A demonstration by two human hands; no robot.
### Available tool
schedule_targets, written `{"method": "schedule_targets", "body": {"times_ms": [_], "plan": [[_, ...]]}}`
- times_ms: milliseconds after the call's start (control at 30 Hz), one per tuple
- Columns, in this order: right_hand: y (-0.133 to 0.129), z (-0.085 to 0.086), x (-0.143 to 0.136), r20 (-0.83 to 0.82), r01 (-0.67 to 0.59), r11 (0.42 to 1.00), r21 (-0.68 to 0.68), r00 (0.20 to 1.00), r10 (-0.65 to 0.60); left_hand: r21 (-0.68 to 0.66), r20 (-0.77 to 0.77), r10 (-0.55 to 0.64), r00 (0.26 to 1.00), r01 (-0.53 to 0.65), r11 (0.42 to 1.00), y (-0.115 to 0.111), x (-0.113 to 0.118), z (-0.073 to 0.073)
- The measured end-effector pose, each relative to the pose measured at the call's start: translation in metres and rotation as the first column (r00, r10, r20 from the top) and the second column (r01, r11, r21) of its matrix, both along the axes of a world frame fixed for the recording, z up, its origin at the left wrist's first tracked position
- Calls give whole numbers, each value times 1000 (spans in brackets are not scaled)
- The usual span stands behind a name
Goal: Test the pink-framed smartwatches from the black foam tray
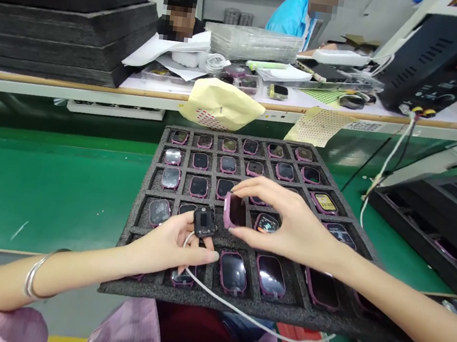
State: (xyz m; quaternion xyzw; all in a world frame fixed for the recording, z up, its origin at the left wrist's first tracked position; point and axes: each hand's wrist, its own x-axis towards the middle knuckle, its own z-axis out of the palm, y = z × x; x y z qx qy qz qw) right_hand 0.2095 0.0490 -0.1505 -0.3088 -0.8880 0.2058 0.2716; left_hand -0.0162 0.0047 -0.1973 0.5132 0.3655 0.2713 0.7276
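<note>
In my left hand (188, 241) is a small black square device (203, 223) with a white cable (231, 306) running from it. My right hand (285, 218) grips a purple-framed smartwatch (235, 211) by its edges, tilted on its side, thumb below and fingers above. The watch is just right of the black device, with a small gap between them. Both hands are over a black foam tray (147, 194) whose compartments hold several similar watches. One watch (324, 202) on the right shows a lit yellow face. My forearms and hands hide some compartments.
A stack of black foam trays (61, 37) stands at the back left. The power supply (448, 65) with lit digits is at the back right. More watch trays (436, 221) lie to the right. Two people sit beyond the cluttered shelf (155, 89). Green mat (40, 191) extends left.
</note>
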Motion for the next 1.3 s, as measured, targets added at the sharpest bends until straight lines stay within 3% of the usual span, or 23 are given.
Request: {"method": "schedule_targets", "body": {"times_ms": [133, 267, 400, 600, 833, 1300], "plan": [[-13, -8, -18, 58, -84, 994, 69, 995, 80, 27, -20, -16, 1000, 16, 1000, 1, 4, -1], [-18, -28, -30, 69, -68, 981, 179, 996, 56, 44, -50, 58, 997, -56, 997, 0, 6, 2], [-20, -40, -27, 10, -64, 978, 200, 998, 63, 74, -54, 66, 996, -62, 995, -3, 7, 1], [-25, -44, -23, -44, -109, 981, 158, 992, 118, 157, -70, 108, 992, -96, 983, -6, 7, -1], [-28, -51, -26, -92, -95, 988, 119, 990, 106, 79, -30, 70, 997, -68, 995, -6, 6, 4], [-31, -44, -26, -136, -90, 995, 34, 986, 94, 53, -5, 67, 998, -67, 996, -8, 5, 2]]}}
